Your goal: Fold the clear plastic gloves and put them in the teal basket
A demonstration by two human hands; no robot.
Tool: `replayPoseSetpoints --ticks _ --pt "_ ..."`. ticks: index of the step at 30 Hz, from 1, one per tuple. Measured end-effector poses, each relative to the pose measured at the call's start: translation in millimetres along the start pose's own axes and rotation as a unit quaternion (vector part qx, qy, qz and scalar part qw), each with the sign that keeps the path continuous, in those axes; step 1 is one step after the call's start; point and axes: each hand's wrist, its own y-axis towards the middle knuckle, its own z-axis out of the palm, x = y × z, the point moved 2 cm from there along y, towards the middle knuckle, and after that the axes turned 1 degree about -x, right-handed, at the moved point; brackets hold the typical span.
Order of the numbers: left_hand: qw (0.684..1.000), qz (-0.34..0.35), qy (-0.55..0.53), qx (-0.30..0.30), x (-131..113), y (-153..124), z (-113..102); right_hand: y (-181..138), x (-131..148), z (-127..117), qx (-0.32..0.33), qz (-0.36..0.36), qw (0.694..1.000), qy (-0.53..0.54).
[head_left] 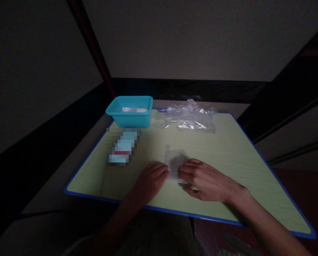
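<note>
A small translucent plastic bag (174, 161) lies flat on the table in front of me. Its left edge is pinched between the thumb and fingers of my left hand (152, 179). From the right, my right hand (198, 177) reaches over the bag with bent fingers, their tips touching its right part. The right thumb stays apart from the fingers, near the bag's lower right corner. My right fingers and their shadow cover some of the bag, so I cannot tell whether anything is inside it.
A turquoise plastic basket (132, 121) at the back left holds a clear wrapper and a pale piece. Crumpled clear plastic (192, 119) lies along the back edge. A blurred-out phone (124, 145) rests at the left. The pale table (228, 153) has a blue rim, with a wall behind.
</note>
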Motion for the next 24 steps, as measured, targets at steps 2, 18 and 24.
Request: replayPoseSetpoints --ticks 2,18,24 --pt "1.0 0.001 -0.007 -0.007 0.3 -0.4 0.8 -2.3 4.3 6.0 -0.015 0.0 0.999 -0.048" --pt "0.999 0.028 -0.041 0.023 2.2 -2.3 -6.1 -5.0 3.9 47.7 -0.174 0.012 0.976 -0.13" --pt "0.993 0.013 -0.093 0.066 6.9 3.5 -14.8 -6.1 6.3 45.7 -0.158 0.014 0.982 -0.099"
